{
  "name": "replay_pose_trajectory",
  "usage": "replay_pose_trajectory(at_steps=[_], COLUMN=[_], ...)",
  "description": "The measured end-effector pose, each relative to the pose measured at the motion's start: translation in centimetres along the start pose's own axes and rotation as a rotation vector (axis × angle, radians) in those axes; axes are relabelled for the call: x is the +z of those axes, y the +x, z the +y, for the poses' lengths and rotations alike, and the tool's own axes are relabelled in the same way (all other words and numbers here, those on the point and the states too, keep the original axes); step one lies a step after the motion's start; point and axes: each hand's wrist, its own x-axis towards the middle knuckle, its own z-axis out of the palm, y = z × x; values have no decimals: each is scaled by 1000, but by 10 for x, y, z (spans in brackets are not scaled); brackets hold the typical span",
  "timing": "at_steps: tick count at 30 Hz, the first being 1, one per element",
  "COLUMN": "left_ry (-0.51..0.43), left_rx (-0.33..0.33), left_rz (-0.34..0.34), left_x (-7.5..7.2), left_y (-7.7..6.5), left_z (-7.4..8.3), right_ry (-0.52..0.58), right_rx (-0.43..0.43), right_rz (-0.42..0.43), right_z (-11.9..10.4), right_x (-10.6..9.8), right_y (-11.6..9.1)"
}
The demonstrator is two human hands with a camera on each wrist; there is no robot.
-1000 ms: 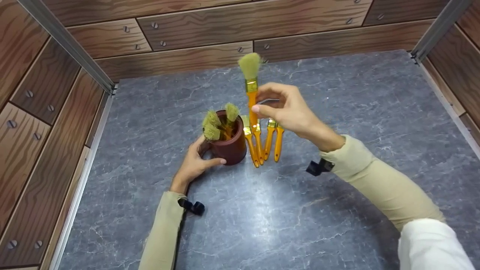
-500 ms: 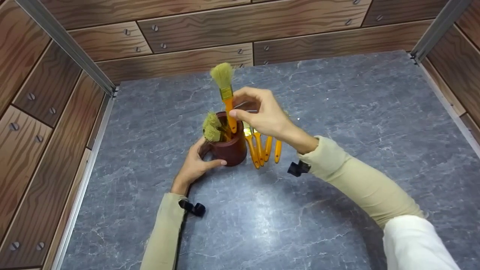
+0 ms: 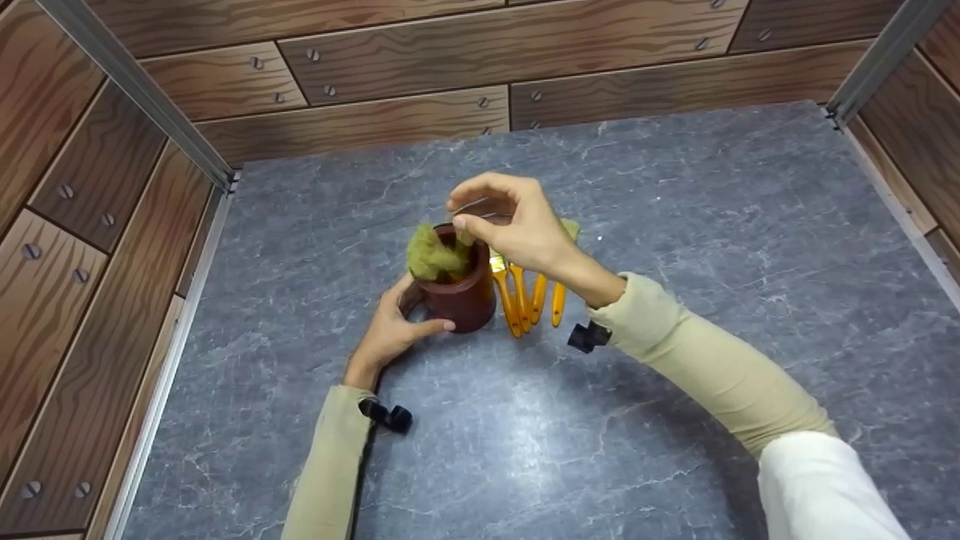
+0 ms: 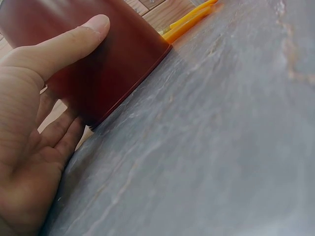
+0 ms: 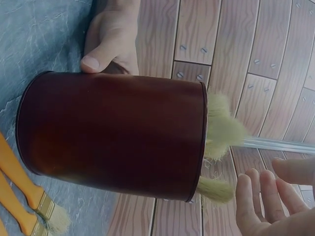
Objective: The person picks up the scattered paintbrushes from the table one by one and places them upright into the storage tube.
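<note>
A dark red-brown cup (image 3: 459,306) stands upright on the table with several paintbrushes (image 3: 429,251) in it, pale bristles up. My left hand (image 3: 391,324) holds the cup from its left side; in the left wrist view the thumb lies along the wall of the cup (image 4: 118,59). Just above the rim's right side, my right hand (image 3: 517,229) has its fingers loosely bent. In the right wrist view the right hand's fingers (image 5: 269,196) stand apart from the bristles (image 5: 216,189) and hold nothing. The brush handles are mostly hidden inside the cup.
Several paintbrushes with orange handles (image 3: 504,304) lie right of the cup, partly under the right hand in the head view. Wood-patterned walls (image 3: 397,67) enclose the grey marbled table (image 3: 637,450) at the back and sides.
The right hand moved left over the cup with a paintbrush, which went down into the cup and was let go. The left hand stayed on the cup.
</note>
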Motion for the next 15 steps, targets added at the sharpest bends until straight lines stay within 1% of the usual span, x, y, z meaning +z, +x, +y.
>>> replay_pose_trajectory(at_steps=[8, 10, 15], left_ry=[-14, -16, -26], left_rx=[-10, -12, -15], left_rz=[5, 7, -8], left_x=[1, 1, 0], left_y=[-1, -1, -1], left_z=[1, 1, -1], right_ry=[-36, -53, -124], right_rx=[13, 29, 101], right_rz=[23, 21, 19], right_z=[4, 5, 10], right_x=[-10, -14, -24], right_y=[-9, -12, -22])
